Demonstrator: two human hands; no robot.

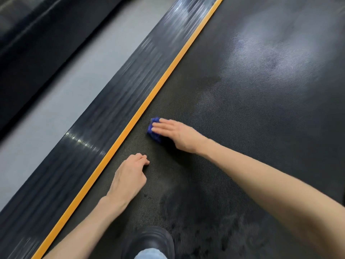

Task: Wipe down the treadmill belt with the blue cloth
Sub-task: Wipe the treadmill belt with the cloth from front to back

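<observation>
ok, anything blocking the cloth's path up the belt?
Nothing visible. The right hand presses the blue cloth flat on the belt, bare ahead. The left hand and a shoe sit behind it, nearer the person.

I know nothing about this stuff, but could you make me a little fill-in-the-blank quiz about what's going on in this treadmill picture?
1. The cloth pressed flat under the right hand is coloured ____.
2. The left hand rests on the treadmill belt with curled fingers and holds ____.
3. The strip between the belt and the ribbed side rail is coloured ____.

Missing words: blue; nothing; orange.
</observation>
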